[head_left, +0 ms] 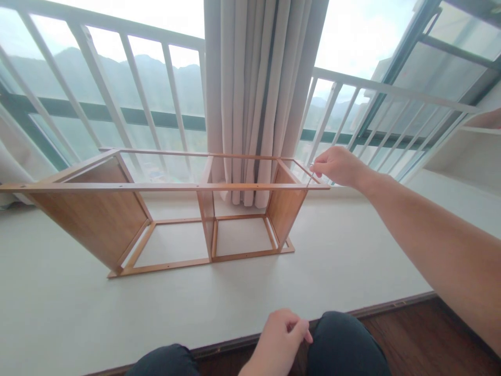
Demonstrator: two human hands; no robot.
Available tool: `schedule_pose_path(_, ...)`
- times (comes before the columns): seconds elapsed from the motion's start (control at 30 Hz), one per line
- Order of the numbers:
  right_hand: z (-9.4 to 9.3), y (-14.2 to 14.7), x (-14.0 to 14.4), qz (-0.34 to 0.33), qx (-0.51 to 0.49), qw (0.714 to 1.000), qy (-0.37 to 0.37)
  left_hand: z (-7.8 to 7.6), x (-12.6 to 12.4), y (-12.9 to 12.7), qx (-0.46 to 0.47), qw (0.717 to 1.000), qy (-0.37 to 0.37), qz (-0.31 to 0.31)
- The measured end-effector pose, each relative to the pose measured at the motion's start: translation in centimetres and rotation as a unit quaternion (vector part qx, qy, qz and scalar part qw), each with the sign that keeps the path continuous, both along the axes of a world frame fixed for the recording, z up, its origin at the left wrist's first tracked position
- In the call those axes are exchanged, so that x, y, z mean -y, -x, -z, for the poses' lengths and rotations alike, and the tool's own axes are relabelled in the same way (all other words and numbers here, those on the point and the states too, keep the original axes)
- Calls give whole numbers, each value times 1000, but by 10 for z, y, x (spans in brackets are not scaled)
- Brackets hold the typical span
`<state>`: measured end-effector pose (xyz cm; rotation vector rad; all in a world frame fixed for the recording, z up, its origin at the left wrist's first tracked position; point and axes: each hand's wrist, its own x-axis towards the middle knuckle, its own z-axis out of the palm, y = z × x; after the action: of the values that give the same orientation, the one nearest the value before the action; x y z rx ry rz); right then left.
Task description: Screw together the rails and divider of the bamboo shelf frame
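Note:
A wooden shelf frame (235,186) lies on its side on a pale ledge, its shelf boards standing upright between the side rails. At its right end my right hand (332,166) is closed, pinching a thin metal hex key (310,179). The key points down to the near upper rail, close to the rightmost shelf board (288,201). Its tip is too small to tell whether it sits in a hole. My left hand (282,337) rests low between my knees with curled fingers. What it holds, if anything, is hidden.
The pale ledge (313,282) ends at a dark edge above a dark wood floor (438,339). Behind the frame hang grey curtains (254,94) and white railings (156,39) before the windows. A white shelf unit (465,172) stands at right.

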<state>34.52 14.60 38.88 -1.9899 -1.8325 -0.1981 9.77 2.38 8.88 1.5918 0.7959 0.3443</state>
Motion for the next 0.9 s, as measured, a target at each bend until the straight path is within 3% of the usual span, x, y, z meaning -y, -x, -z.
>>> schedule_pose_path(0.2, 6, 17, -2, 95, 33, 994, -47, -3, 1, 1, 7, 1000, -4, -4)
schedule_pose_path(0.47, 3, 26, 1, 123, 26, 989, -79, -4, 0, 2, -8, 1000, -25, 6)
schedule_pose_path(0.6, -4, 21, 6, 57, 18, 994, -88, -5, -1, 2, -20, 999, -39, 19)
schedule_pose_path(0.73, -10, 9, 9, -30, 23, 999, -37, -6, -1, 2, -33, 998, -41, 24)
schedule_pose_path(0.9, -11, -4, 11, -65, 25, 997, 19, -6, -1, 1, -39, 998, -46, 26)
